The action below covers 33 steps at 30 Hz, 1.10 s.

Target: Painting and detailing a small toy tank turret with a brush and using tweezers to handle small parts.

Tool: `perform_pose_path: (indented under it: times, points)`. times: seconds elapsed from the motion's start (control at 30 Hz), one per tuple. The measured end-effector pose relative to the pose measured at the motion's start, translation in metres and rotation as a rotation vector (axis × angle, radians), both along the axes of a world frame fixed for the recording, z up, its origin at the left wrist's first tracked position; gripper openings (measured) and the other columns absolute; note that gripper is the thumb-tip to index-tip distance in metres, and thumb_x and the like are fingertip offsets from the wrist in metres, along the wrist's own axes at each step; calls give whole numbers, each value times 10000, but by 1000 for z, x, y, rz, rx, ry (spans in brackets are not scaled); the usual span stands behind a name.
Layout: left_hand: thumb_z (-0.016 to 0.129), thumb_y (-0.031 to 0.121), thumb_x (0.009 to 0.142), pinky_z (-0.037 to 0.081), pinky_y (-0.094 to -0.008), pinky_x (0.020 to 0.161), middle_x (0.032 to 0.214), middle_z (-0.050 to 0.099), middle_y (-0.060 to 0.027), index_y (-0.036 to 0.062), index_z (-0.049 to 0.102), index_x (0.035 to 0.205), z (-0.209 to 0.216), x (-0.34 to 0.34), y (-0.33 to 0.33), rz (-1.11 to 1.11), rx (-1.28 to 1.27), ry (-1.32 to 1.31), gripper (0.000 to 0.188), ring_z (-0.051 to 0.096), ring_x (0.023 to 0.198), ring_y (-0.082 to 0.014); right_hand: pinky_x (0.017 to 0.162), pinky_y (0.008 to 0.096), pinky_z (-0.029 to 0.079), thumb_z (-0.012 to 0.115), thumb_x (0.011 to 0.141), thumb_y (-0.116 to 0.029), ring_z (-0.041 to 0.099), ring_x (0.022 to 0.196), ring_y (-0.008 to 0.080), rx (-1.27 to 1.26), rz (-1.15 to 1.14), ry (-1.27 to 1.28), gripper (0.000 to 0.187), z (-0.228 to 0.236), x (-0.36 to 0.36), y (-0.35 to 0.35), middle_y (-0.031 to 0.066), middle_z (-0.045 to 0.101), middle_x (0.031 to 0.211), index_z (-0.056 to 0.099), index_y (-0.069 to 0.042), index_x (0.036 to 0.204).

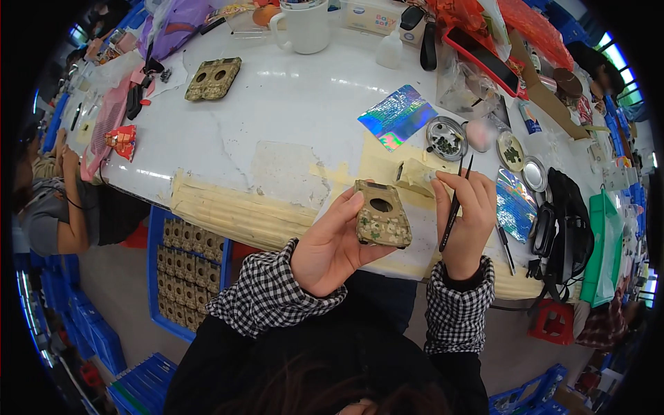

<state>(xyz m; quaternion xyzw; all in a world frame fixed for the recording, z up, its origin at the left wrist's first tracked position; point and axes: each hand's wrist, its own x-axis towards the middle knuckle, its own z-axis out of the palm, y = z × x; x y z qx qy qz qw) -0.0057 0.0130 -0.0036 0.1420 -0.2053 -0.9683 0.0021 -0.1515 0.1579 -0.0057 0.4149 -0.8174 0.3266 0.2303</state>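
Observation:
My left hand (321, 252) is closed round the edges of a camouflage-painted model vehicle hull (382, 220), which has a round hole in its top. In my right hand (468, 214) a thin black paintbrush (451, 220) lies between the fingers, its tip pointing up and away. The thumb and index finger pinch together beside a beige, tape-wrapped block (415, 176); I cannot tell whether they touch it. Just beyond stands a round metal tin (447, 127) with dark green bits, near a shiny holographic sheet (397, 116). Another camouflage hull part (213, 78) with two holes lies at the far left.
A blue crate (151, 280) of similar camouflage parts is below the table at left. Yellowish tape covers the table's front edge (235, 207). A white mug (306, 31), red phone (483, 61), black pouch (574, 221) and green tray (603, 249) stand around. Another person (59, 214) sits at left.

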Motion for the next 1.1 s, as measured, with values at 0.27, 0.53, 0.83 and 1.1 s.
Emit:
perform_pose_path:
  times: [0.27,0.53,0.83,1.1]
  points:
    - [309,302,1035,557,-381,926,1349,458,-220,15,312,1404,-2,-1,1,-6,13,9,467,547,1185,-332,779,360,502,695,770,29,602,857,284,-257,84,-1,164,20,20,8,137,636,866,647,-3,924]
    - [322,323,1033,538,-389,947,1290,527,-179,17,366,1367,4,0,4,-15,-6,-21,455,577,1153,-287,779,279,458,545,945,-61,555,843,156,-480,487,-662,80,21,44,3,129,648,941,545,1,996]
    - [312,330,1035,548,-384,930,1251,560,-164,19,386,1351,1,2,4,-13,33,-17,449,595,1125,-259,734,239,424,527,956,-50,497,774,115,-427,489,-694,61,19,44,2,99,651,937,537,-1,991]
    - [313,334,1035,560,-374,914,1236,572,-159,22,386,1351,0,3,3,-14,51,-12,449,601,1117,-248,737,249,434,529,955,-49,499,770,111,-452,503,-714,50,21,47,-1,105,658,921,532,-4,977]
